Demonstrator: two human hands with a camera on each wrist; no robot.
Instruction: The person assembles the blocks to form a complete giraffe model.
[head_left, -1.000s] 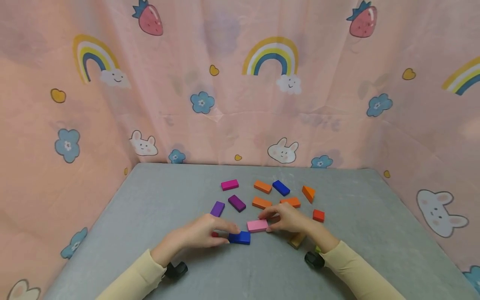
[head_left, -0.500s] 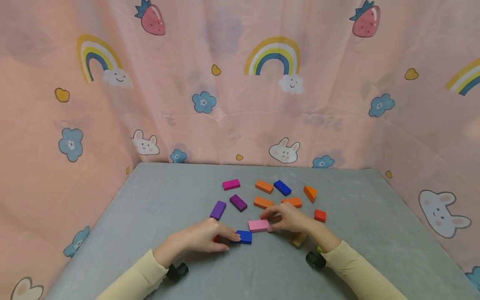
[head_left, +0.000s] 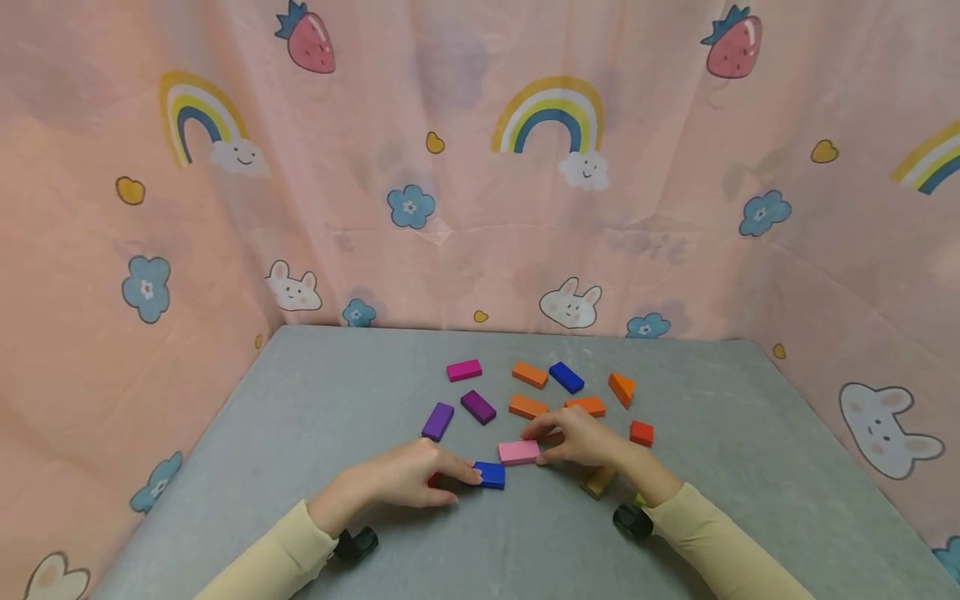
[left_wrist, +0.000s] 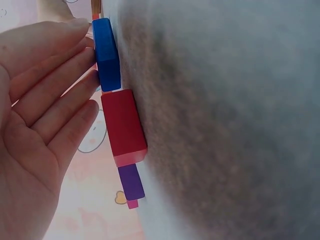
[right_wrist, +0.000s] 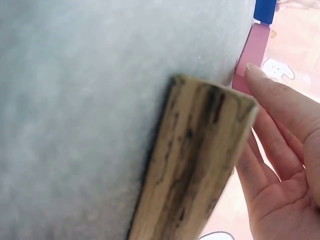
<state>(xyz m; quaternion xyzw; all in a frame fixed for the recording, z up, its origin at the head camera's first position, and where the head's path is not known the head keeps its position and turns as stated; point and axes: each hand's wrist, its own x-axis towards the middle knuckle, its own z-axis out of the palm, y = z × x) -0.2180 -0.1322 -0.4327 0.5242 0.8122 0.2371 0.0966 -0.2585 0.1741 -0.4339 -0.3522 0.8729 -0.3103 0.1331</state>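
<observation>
My left hand (head_left: 405, 475) reaches in from the left, its fingers fairly straight and its index fingertip at the left end of a blue block (head_left: 491, 476). The thumb stands off from that block, nearer the front. A red block (left_wrist: 124, 127) lies beside these fingers, mostly covered by the hand in the head view. Just behind and right of the blue block is a pink block (head_left: 518, 452). My right hand (head_left: 577, 437) pinches the pink block's right end between thumb and fingers; in the right wrist view the thumb (right_wrist: 257, 72) rests at its near end.
Behind the hands lie purple (head_left: 438, 422), dark purple (head_left: 478, 407) and magenta (head_left: 464, 371) blocks, several orange blocks (head_left: 530, 375) and another blue one (head_left: 566, 377). A red block (head_left: 641, 432) is at the right. A brown wood-grain block (right_wrist: 195, 160) lies below the right wrist.
My left index fingertip has shifted from the blue block's back edge to its left end, and the thumb has drawn away from the block. The right hand stays at the pink block.
</observation>
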